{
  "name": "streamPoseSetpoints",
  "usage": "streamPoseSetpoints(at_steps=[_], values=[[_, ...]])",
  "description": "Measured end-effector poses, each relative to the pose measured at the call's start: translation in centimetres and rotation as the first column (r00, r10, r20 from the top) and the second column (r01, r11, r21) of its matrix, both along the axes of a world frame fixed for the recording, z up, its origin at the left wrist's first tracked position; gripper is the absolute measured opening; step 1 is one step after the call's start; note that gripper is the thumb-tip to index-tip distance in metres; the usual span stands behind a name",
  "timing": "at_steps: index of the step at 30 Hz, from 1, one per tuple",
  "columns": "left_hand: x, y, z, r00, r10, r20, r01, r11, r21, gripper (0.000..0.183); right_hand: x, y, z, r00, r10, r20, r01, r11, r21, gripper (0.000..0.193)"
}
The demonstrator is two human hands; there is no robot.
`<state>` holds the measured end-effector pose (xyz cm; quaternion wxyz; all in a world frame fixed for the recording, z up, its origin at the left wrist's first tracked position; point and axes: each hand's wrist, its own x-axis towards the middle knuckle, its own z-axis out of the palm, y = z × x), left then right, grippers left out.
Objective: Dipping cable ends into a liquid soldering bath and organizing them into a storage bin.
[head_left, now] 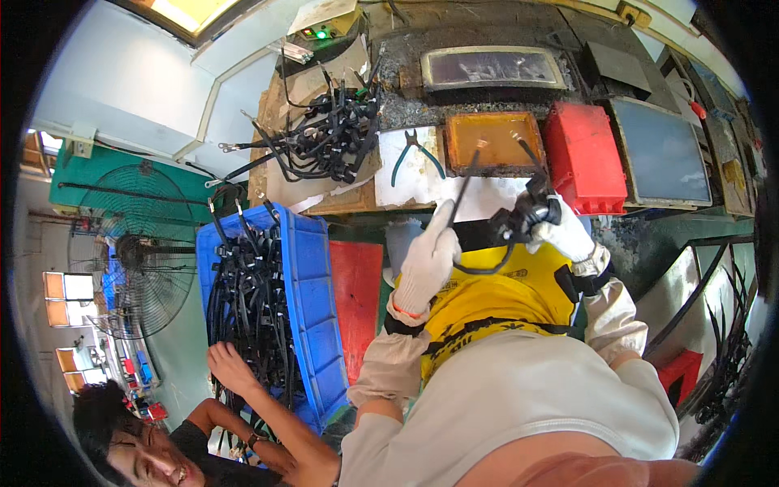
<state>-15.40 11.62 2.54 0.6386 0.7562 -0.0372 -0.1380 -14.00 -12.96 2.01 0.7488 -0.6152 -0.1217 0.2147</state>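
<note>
While both gloved hands hover above the near edge of the tabletop [357,199], a black cable harness [519,217] hangs between them over the yellow apron [487,296]. The right hand [564,231] has its grip clamped around the bundled, bulky end of the harness, and the left hand [428,261] has its fingers together on a thin black lead that loops down from that bundle. Another thin lead runs from near the left hand up and slightly right, its tip ending over the orange tray [495,140]; a second one rises from the bundle toward the same tray. So the long axis of the harness lies roughly left to right between the hands, with its free ends pointing away from the person.

Room is tight ahead: the orange tray sits just beyond the hands, a red bin [586,158] stands right beside it, and a flat grey tray [661,154] lies further right. Teal-handled pliers [415,154] lie on a white sheet just left of the orange tray, and a heap of black cables [329,138] fills the left part of the tabletop. Open space lies below the hands, between the tabletop edge and the apron. To the left, a blue crate [312,284] full of black cables stands close, with another person's hand [231,367] on its contents.
</note>
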Motion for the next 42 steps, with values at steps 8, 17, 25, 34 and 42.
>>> streamPoseSetpoints(at_steps=[8,17,25,34,42], values=[[2.2,-0.3,-0.7,0.991,0.031,-0.13,-0.025,0.999,0.046,0.044,0.5,-1.2,-3.5,0.976,-0.21,-0.057,0.207,0.977,-0.054,0.053],[3.1,-0.3,-1.8,0.979,0.069,-0.192,-0.083,0.994,-0.064,0.046,1.3,-0.1,-3.1,0.964,-0.259,-0.059,0.246,0.954,-0.174,0.056],[3.4,-0.4,-1.5,0.978,0.069,-0.196,-0.068,0.998,0.01,0.046,1.7,-1.7,-5.1,0.981,-0.154,-0.119,0.142,0.985,-0.103,0.048],[3.6,-0.6,-1.6,0.965,0.082,-0.249,-0.097,0.994,-0.049,0.047,1.6,-0.7,-3.0,0.969,-0.226,-0.102,0.206,0.962,-0.178,0.056],[3.5,-0.5,-1.7,0.964,0.079,-0.254,-0.089,0.996,-0.026,0.046,1.6,-1.0,-3.3,0.975,-0.193,-0.107,0.174,0.97,-0.168,0.057]])
